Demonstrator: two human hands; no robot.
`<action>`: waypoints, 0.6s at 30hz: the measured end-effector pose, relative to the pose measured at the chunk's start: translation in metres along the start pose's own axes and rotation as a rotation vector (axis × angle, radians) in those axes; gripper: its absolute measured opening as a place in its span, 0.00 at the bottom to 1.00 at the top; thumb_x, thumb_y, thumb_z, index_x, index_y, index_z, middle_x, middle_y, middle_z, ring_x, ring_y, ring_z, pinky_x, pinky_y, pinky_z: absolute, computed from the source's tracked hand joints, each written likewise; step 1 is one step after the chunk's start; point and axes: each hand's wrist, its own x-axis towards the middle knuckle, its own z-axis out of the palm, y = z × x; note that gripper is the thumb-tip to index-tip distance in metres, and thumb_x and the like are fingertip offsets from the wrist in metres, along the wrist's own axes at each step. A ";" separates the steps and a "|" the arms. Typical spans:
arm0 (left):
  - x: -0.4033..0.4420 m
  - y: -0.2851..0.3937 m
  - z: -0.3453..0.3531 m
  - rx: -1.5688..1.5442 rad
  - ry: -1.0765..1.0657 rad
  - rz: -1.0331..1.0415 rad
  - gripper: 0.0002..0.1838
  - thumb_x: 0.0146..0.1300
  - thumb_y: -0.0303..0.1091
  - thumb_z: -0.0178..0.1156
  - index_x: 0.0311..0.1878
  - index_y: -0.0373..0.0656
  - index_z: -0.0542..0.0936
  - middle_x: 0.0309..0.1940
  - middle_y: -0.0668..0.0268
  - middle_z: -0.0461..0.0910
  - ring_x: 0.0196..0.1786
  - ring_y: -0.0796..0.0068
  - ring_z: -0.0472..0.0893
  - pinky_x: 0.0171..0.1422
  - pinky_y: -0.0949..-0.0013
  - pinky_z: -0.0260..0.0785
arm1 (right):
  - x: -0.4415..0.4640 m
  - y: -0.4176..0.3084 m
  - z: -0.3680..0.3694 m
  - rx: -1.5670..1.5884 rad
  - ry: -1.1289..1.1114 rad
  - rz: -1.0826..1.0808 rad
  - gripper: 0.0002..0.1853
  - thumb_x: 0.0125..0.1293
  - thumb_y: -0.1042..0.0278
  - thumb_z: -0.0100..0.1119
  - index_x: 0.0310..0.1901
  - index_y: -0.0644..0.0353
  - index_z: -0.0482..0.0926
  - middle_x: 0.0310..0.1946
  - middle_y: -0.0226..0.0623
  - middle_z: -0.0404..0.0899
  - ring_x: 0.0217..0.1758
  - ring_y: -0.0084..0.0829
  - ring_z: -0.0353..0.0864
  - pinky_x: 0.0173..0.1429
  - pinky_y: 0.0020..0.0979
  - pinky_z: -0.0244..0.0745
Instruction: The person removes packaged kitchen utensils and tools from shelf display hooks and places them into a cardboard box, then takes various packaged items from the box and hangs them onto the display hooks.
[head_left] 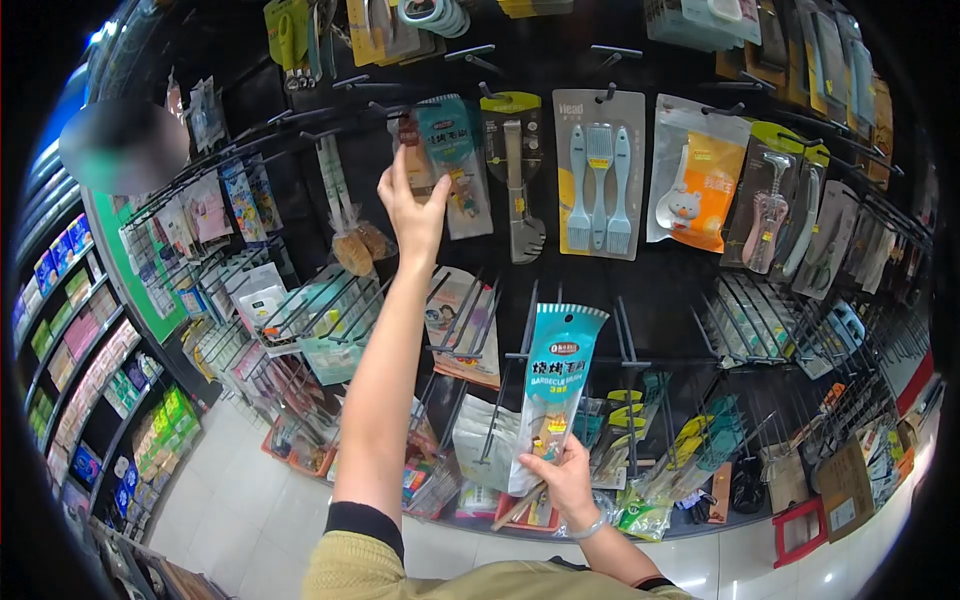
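Note:
My left hand [413, 205] is raised to the black display wall, fingers apart, in front of a hanging teal and brown packet [457, 165]. Whether the fingertips touch it I cannot tell. Lower down, my right hand [566, 482] grips the bottom of a teal and white barbecue brush packet [560, 375], thumb in front, held upright. Right of the hanging packet are a card with a wooden-handled tool [515, 180], a grey card with blue brushes [599, 175] and an orange and white pouch [699, 175].
Metal hooks with more packets project from the wall. Below are a white packet [484, 440], a cardboard box [846, 490] and a red stool [801, 532]. Shelves of colourful packages [165, 430] curve along the left, beside a tiled floor [232, 480].

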 end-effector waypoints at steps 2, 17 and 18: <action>-0.025 0.043 -0.029 -0.343 0.005 -0.199 0.25 0.58 0.30 0.61 0.58 0.42 0.66 0.45 0.61 0.68 0.42 0.73 0.73 0.45 0.71 0.67 | 0.007 -0.002 0.008 -0.067 0.020 -0.050 0.18 0.53 0.83 0.64 0.46 0.65 0.72 0.40 0.31 0.78 0.42 0.21 0.77 0.48 0.24 0.73; -0.090 0.101 -0.115 0.145 -0.247 0.079 0.38 0.48 0.26 0.56 0.67 0.41 0.59 0.51 0.47 0.63 0.52 0.48 0.70 0.57 0.58 0.64 | 0.028 -0.022 0.096 -0.591 -0.276 -0.448 0.44 0.52 0.78 0.63 0.68 0.60 0.49 0.60 0.48 0.63 0.54 0.36 0.74 0.50 0.31 0.74; -0.075 0.096 -0.113 0.161 -0.190 0.104 0.38 0.47 0.26 0.57 0.66 0.40 0.60 0.50 0.48 0.64 0.51 0.49 0.70 0.57 0.58 0.64 | 0.026 -0.022 0.096 -0.584 -0.307 -0.437 0.45 0.52 0.78 0.63 0.69 0.59 0.48 0.59 0.48 0.63 0.53 0.35 0.75 0.49 0.31 0.75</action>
